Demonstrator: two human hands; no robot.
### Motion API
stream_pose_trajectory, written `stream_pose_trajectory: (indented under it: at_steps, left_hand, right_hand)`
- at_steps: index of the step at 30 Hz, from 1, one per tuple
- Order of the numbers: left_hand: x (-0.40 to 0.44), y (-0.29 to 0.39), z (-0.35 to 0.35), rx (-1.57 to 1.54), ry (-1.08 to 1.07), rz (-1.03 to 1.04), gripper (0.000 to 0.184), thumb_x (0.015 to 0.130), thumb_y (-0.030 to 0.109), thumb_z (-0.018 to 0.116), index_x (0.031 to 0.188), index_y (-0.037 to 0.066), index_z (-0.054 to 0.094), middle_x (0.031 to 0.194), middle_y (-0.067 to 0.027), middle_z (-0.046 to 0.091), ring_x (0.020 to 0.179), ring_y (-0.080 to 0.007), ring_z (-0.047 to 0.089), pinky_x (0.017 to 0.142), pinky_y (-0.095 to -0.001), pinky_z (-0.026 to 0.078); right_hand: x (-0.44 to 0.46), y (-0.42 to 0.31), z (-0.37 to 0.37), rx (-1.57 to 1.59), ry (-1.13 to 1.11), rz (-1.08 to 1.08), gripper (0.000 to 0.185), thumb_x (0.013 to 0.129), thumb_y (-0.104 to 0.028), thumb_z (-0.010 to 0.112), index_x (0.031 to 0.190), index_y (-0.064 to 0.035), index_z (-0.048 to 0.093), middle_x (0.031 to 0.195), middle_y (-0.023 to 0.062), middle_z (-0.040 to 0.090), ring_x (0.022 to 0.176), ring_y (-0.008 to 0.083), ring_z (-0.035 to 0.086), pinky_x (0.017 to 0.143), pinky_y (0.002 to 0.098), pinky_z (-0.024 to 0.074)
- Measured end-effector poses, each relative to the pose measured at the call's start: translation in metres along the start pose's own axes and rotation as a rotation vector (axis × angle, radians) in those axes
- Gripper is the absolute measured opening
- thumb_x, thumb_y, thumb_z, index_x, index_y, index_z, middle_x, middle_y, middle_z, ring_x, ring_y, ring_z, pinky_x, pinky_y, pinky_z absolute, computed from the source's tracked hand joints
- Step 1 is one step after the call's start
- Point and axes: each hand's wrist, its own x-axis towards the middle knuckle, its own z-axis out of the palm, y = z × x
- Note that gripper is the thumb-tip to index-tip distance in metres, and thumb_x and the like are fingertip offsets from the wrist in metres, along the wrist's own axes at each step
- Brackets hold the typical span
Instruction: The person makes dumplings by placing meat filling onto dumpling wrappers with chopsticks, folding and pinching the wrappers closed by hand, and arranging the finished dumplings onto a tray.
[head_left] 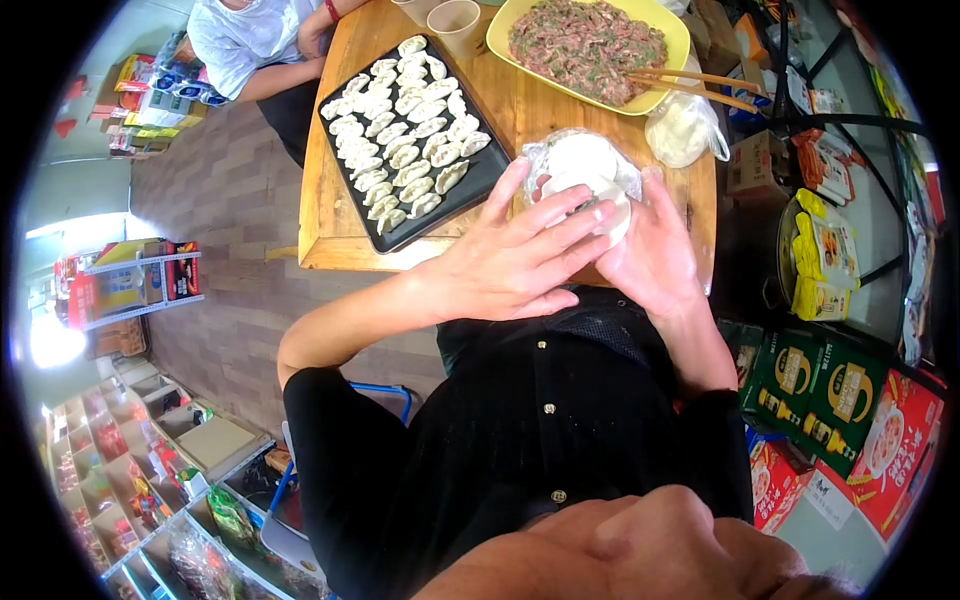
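Observation:
A thin white dough wrapper [611,212] rests in my right hand [655,250], its edge against the fingers. My left hand [525,245] reaches over it from the left, fingers spread and partly covering it; whether the fingertips touch the dough is unclear. Just beyond both hands, more round white wrappers [583,158] lie in clear plastic. To the left, a black tray [388,240] carries rows of folded dumplings [412,172]. A yellow bowl [497,38] of minced filling [580,50] is at the back, with chopsticks [700,82] leaning over its right rim.
A knotted plastic bag of dough [680,138] sits at the right of the wooden table [335,225]. Paper cups [455,25] stand at the far edge. Another person [255,45] is at the upper left. Shelves and boxes [800,385] flank the right side.

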Motion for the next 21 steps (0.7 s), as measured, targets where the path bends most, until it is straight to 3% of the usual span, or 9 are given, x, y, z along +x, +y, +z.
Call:
stream_pose_trajectory:
  at_steps: [5,10,14,16,17,21]
  left_hand:
    - [0.01,0.01,0.014,0.071,-0.001,-0.06,0.071,0.079,0.06,0.059,0.131,0.011,0.056,0.147,-0.0062,0.04,0.138,-0.0277,0.033,0.111,-0.0654,0.006]
    - [0.001,0.005,0.002,0.079,0.039,0.005,0.061,0.086,0.059,0.052,0.123,0.012,0.063,0.143,-0.0092,0.045,0.134,-0.0316,0.036,0.112,-0.063,0.005]
    - [0.009,-0.009,-0.013,-0.063,0.164,-0.131,0.06,0.092,0.062,0.038,0.12,0.016,0.066,0.141,-0.0149,0.046,0.132,-0.0385,0.037,0.111,-0.0591,0.007]
    - [0.016,-0.019,-0.015,-0.122,0.103,-0.108,0.062,0.091,0.065,0.036,0.117,0.019,0.068,0.143,-0.0132,0.045,0.134,-0.038,0.034,0.111,-0.0601,0.007]
    - [0.018,-0.024,-0.014,-0.121,0.102,-0.11,0.062,0.091,0.065,0.036,0.117,0.019,0.068,0.143,-0.0132,0.045,0.134,-0.038,0.034,0.111,-0.0601,0.007]
    - [0.019,-0.036,-0.013,-0.112,0.031,-0.094,0.066,0.089,0.07,0.032,0.116,0.022,0.069,0.144,-0.0104,0.044,0.136,-0.037,0.032,0.11,-0.0617,0.007]
  right_hand:
    - [-0.001,0.008,0.002,0.087,0.006,-0.004,0.058,0.102,-0.045,0.032,0.141,-0.0036,0.037,0.137,0.0135,0.049,0.123,0.0252,0.05,0.102,0.0394,0.0423]
    - [-0.004,0.0,0.001,-0.083,0.018,0.018,0.061,0.102,-0.049,0.027,0.141,-0.0035,0.036,0.133,0.0125,0.051,0.122,0.0264,0.05,0.106,0.0422,0.0389]
    - [-0.006,0.003,0.01,-0.052,0.046,-0.002,0.064,0.101,-0.051,0.025,0.141,-0.0026,0.036,0.129,0.0124,0.053,0.121,0.0263,0.05,0.107,0.0429,0.0372]
    - [-0.007,0.004,-0.005,-0.129,-0.052,0.086,0.066,0.101,-0.053,0.024,0.142,-0.0018,0.035,0.131,0.0126,0.052,0.123,0.0253,0.049,0.108,0.0433,0.0357]
    - [-0.002,0.005,-0.029,-0.041,-0.269,0.125,0.069,0.101,-0.055,0.023,0.143,-0.0016,0.033,0.134,0.0132,0.05,0.124,0.0243,0.048,0.109,0.0434,0.0342]
    - [-0.01,0.006,-0.003,-0.153,-0.092,0.15,0.073,0.1,-0.057,0.022,0.145,-0.0003,0.03,0.14,0.0143,0.045,0.129,0.0254,0.045,0.111,0.0444,0.0314]
